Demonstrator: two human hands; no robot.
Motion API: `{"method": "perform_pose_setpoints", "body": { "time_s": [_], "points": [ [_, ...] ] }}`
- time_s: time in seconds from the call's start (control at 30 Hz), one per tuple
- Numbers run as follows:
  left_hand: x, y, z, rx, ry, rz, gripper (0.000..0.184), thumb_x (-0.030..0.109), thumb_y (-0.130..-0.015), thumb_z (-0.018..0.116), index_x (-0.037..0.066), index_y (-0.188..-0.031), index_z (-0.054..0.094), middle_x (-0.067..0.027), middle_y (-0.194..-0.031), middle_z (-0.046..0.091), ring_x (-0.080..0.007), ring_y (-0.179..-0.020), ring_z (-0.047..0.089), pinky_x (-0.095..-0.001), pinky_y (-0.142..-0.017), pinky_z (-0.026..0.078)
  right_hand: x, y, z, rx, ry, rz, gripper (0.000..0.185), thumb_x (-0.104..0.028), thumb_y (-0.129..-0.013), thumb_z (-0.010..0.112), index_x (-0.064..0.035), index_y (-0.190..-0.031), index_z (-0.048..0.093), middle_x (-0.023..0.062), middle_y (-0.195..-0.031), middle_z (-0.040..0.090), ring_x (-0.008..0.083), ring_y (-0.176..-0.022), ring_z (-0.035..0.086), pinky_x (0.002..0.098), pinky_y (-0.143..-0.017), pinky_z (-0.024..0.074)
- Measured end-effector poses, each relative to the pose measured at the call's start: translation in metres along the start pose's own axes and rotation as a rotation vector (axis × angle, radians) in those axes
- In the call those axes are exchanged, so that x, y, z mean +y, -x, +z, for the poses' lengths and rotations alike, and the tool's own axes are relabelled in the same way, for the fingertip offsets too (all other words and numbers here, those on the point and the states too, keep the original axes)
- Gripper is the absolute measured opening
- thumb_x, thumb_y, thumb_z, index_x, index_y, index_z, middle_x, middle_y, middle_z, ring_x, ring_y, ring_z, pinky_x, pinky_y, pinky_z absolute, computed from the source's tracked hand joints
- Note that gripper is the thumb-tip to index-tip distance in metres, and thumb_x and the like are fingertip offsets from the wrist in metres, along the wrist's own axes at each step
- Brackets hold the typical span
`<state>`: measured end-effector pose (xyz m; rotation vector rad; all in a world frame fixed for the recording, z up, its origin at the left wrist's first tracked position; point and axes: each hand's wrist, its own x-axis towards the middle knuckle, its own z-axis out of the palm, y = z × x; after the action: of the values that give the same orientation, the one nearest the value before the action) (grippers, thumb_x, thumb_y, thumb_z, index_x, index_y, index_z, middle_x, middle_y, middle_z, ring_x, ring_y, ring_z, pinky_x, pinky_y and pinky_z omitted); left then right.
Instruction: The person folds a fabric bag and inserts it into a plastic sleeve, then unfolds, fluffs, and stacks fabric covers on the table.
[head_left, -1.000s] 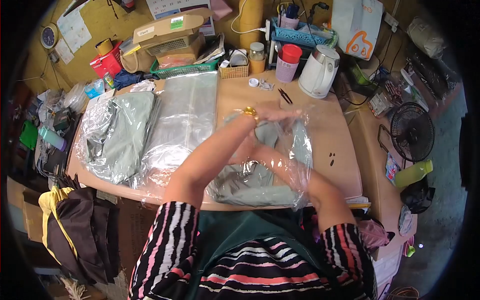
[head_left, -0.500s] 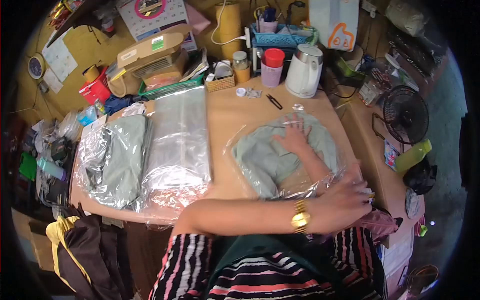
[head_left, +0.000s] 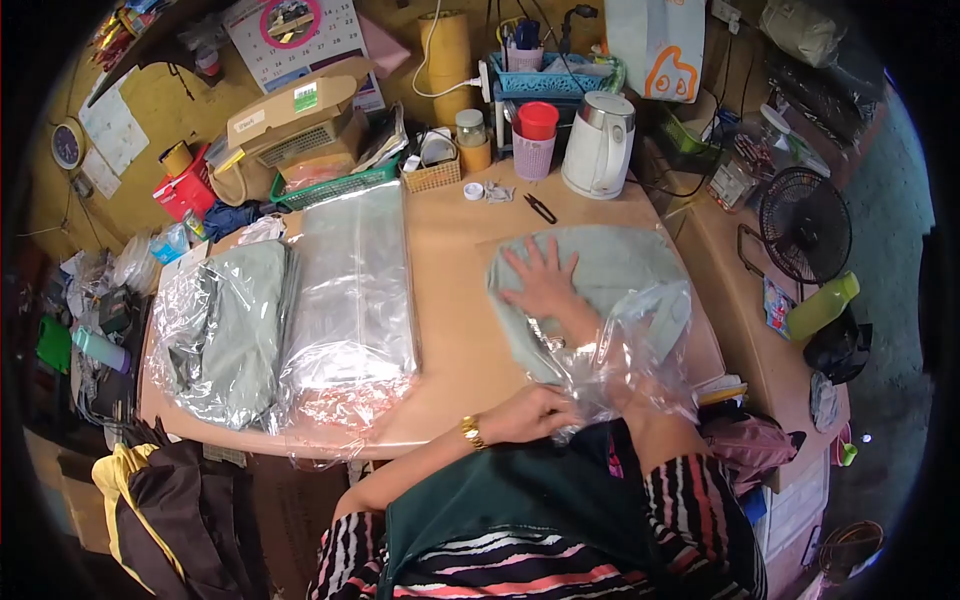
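Observation:
A grey-green folded cloth lies on the right half of the table. My right hand rests flat on it with fingers spread. Clear plastic bag film is bunched around my right wrist and forearm; whether film also covers the fingers, I cannot tell. At the table's front edge my left hand, with a gold watch on the wrist, is closed on the edge of this plastic bag.
Left of the cloth lies a stack of clear plastic bags, beside bagged grey-green cloth. Small black snips, a white kettle and a pink cup stand or lie at the back. A black fan is at right.
My left hand moved from the right, across my right arm, to the front edge and grips the bag. The film has gathered toward my right forearm, and the cloth lies flatter.

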<state>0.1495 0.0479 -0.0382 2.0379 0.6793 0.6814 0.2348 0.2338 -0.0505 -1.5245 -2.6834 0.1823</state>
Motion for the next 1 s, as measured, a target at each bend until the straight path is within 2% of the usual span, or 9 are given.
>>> {"method": "perform_pose_setpoints", "body": {
  "time_s": [0.2, 0.27, 0.33, 0.43, 0.53, 0.6, 0.67, 0.8, 1.0],
  "points": [
    [0.061, 0.005, -0.033, -0.238, 0.275, 0.067, 0.028, 0.017, -0.090, 0.066, 0.002, -0.113, 0.062, -0.0073, -0.079, 0.064, -0.0157, -0.072, 0.058, -0.0336, -0.070, 0.049, 0.001, -0.009, 0.014, 0.035, 0.033, -0.076, 0.073, -0.066, -0.090, 0.039, -0.0272, -0.151, 0.027, 0.0160, -0.158, 0.017, 0.0467, -0.143, 0.008, 0.0783, -0.102, 0.0075],
    [0.053, 0.039, -0.074, 0.042, 0.134, -0.448, 0.048, 0.030, -0.086, 0.071, 0.000, -0.121, 0.056, -0.0086, -0.085, 0.063, -0.0149, -0.078, 0.057, -0.0330, -0.072, 0.048, -0.013, 0.025, 0.013, -0.003, -0.002, -0.237, 0.073, -0.065, -0.090, 0.040, -0.0265, -0.151, 0.027, 0.0157, -0.158, 0.015, 0.0458, -0.144, 0.006, 0.0762, -0.104, 0.0084],
    [-0.026, 0.056, -0.085, 0.782, 0.095, -0.500, 0.070, 0.037, -0.081, 0.075, -0.001, -0.132, 0.045, -0.0108, -0.090, 0.062, -0.0171, -0.082, 0.057, -0.0317, -0.074, 0.048, -0.029, 0.054, 0.026, 0.039, -0.014, -0.385, 0.072, -0.061, -0.090, 0.046, -0.0263, -0.150, 0.028, 0.0164, -0.158, 0.016, 0.0405, -0.145, 0.011, 0.0732, -0.106, 0.0108],
    [-0.051, 0.053, -0.086, 0.899, -0.147, -0.506, 0.073, 0.030, -0.080, 0.075, -0.004, -0.134, 0.039, -0.0144, -0.096, 0.062, -0.0182, -0.084, 0.058, -0.0304, -0.076, 0.049, -0.039, 0.058, 0.049, 0.020, -0.564, -0.681, 0.069, -0.049, -0.090, 0.056, -0.0266, -0.150, 0.030, 0.0173, -0.158, 0.016, 0.0330, -0.146, 0.016, 0.0773, -0.102, 0.0100],
    [-0.061, 0.056, -0.089, 0.809, -0.115, -0.696, 0.066, 0.018, -0.084, 0.072, -0.003, -0.135, 0.036, -0.0145, -0.104, 0.061, -0.0169, -0.089, 0.061, -0.0285, -0.074, 0.051, -0.005, 0.038, 0.022, -0.311, -0.098, -0.520, 0.068, -0.045, -0.090, 0.059, -0.0268, -0.149, 0.032, 0.0180, -0.157, 0.018, 0.0263, -0.145, 0.022, 0.0713, -0.107, 0.0117],
    [-0.092, 0.069, -0.082, 0.835, -0.025, -0.445, 0.052, 0.013, -0.084, 0.072, -0.007, -0.125, 0.046, -0.0139, -0.102, 0.063, -0.0166, -0.086, 0.063, -0.0283, -0.074, 0.053, 0.020, 0.036, -0.005, -0.155, 0.101, -0.295, 0.070, -0.054, -0.089, 0.055, -0.0270, -0.149, 0.032, 0.0208, -0.156, 0.019, 0.0343, -0.145, 0.020, 0.0685, -0.109, 0.0122],
    [-0.068, 0.063, -0.074, 0.852, 0.289, -0.553, 0.031, 0.009, -0.084, 0.070, -0.003, -0.109, 0.057, -0.0102, -0.093, 0.066, -0.0156, -0.075, 0.063, -0.0265, -0.067, 0.051, 0.048, 0.023, -0.013, -0.037, -0.103, 0.218, 0.081, -0.067, -0.086, 0.048, -0.0224, -0.151, 0.028, 0.0221, -0.158, 0.010, 0.0421, -0.144, 0.016, 0.0668, -0.110, 0.0103],
    [-0.065, 0.070, -0.062, 0.894, 0.933, -0.474, 0.008, 0.009, -0.091, 0.065, 0.006, -0.098, 0.061, -0.0035, -0.080, 0.066, -0.0050, -0.070, 0.058, -0.0213, -0.060, 0.046, 0.070, -0.006, 0.014, 0.147, -0.077, 0.094, 0.085, -0.076, -0.082, 0.043, -0.0253, -0.149, 0.031, 0.0259, -0.153, 0.020, 0.0511, -0.139, 0.019, 0.0750, -0.104, 0.0091],
    [-0.025, 0.045, -0.092, 1.094, 0.901, -0.542, 0.042, 0.012, -0.088, 0.070, -0.004, -0.122, 0.051, -0.0096, -0.103, 0.065, -0.0134, -0.090, 0.062, -0.0269, -0.079, 0.051, 0.024, 0.011, 0.017, -0.097, -0.208, -0.248, 0.084, -0.067, -0.087, 0.045, -0.0176, -0.152, 0.023, 0.0199, -0.157, 0.014, 0.0433, -0.144, 0.010, 0.0714, -0.107, 0.0099]
  ]
}}
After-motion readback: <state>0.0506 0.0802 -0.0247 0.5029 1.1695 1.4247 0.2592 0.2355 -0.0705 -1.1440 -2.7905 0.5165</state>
